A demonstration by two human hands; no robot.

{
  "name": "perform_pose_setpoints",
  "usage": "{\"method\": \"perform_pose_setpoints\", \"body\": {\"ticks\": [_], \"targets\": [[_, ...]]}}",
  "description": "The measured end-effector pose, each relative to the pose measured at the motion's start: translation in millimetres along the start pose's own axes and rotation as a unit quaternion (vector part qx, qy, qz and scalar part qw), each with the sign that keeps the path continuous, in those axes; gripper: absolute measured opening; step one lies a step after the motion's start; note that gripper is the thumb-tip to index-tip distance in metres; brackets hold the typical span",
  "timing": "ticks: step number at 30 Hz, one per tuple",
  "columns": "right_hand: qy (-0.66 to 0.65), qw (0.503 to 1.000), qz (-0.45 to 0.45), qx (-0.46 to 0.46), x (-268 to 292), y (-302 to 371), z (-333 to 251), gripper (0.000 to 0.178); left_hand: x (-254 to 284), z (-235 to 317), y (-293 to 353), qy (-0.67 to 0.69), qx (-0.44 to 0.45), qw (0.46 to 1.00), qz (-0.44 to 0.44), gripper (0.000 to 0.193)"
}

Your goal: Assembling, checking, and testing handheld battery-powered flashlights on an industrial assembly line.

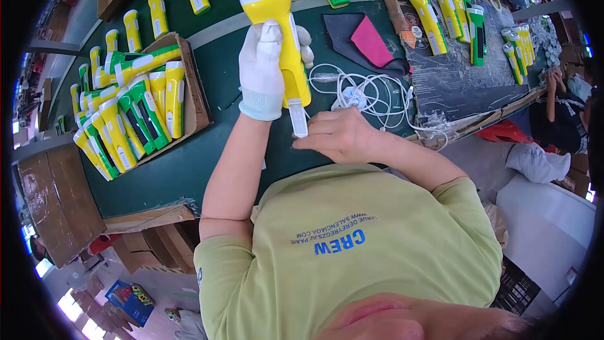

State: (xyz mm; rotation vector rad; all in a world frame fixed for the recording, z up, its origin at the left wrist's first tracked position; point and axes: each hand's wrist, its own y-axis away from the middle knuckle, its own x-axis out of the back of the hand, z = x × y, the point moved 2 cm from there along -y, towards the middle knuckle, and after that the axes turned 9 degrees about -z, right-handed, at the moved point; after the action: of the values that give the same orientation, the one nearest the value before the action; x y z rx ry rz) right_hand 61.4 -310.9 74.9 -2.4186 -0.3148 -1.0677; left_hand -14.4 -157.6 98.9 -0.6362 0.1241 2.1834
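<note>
A yellow flashlight [284, 38] with a white head is held upright above the green table [207, 157], near the middle of the view. It is gripped around its body by the left hand [264, 66], which is covered by a white knitted glove; the gloved fingers are wrapped closed about the barrel, and their tips are seen past its right side. A small white plug piece [299, 119] hangs down from the lower end of the flashlight. This piece is met from below by the bare right hand [340, 135], whose fingers are drawn together at its lower tip; whether the piece is truly pinched or only touched cannot be told. Just behind the right hand, a tangle of white cable [368, 94] is spread on the table, and beyond it a dark cloth with a pink pad [371, 41] is laid. To the left, an open cardboard box [195, 97] is filled with yellow and green flashlights stacked side by side, and more yellow ones are lined up along the table's far left edge. Further flashlights, green and yellow, are set out on a worn board [453, 75] at the upper right. At the far right edge, another person [560, 113] is seen, seated low beside the table.
</note>
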Motion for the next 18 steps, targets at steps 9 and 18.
{"method": "perform_pose_setpoints", "body": {"ticks": [9, 18], "targets": [[-0.504, 0.814, 0.138, -0.254, 55, -17, 37, 0.015, -6, -27, 22, 0.154, 0.111, 0.982, -0.017, 0.068], [-0.294, 0.908, 0.209, -0.213, 67, -29, 24, 0.013, -14, -23, 31, 0.124, 0.193, 0.973, 0.022, 0.069]]}}
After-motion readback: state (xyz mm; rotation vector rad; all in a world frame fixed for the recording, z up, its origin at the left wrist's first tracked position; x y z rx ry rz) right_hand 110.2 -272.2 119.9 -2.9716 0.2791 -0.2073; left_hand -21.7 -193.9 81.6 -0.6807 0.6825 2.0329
